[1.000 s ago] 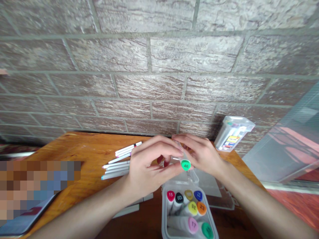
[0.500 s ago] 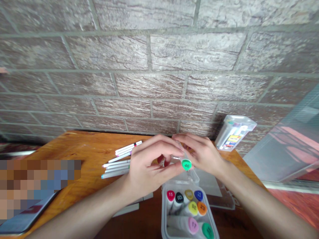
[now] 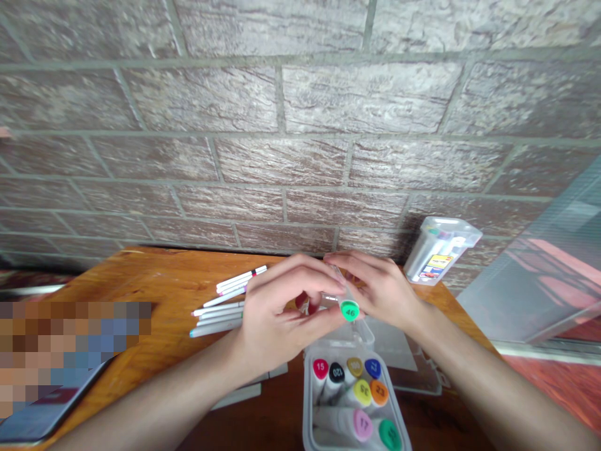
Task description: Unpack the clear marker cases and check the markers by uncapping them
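Pinching marker 46 (image 3: 350,311), the left hand (image 3: 286,307) is beside the right hand (image 3: 387,293), whose grip I cannot tell; the case (image 3: 307,401) at six o'clock already contains eight markers (image 3: 362,424); loose markers (image 3: 218,327) lie at nine.

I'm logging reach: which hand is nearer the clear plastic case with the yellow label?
Right. The right hand is left of the case, not touching it; the left hand is farther left.

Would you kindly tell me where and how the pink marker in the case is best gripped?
Probably best pinch the pink marker just behind its coloured end, coming from above, since it leans in the case with that end tilted upward, its barrel slanting left.
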### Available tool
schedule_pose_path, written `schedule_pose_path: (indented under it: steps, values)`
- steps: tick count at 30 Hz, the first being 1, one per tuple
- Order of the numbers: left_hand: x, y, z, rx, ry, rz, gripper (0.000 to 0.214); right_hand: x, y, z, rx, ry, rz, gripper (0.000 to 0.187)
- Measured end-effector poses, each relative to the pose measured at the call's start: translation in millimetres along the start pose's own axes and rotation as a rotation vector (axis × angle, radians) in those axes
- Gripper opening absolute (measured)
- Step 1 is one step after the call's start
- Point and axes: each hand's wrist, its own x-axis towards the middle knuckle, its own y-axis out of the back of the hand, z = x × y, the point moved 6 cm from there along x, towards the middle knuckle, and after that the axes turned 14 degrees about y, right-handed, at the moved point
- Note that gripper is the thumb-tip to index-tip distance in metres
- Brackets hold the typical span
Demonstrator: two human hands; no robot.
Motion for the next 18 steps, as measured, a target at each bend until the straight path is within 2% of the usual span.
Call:
schedule_pose_path:
  steps: [18]
  values:
    - [0.2, -0.4, -0.3, 0.017, -0.003, 0.002, 0.025, 0.1, -1.3, 0.6, -0.009, 0.002, -0.006, 0.021]
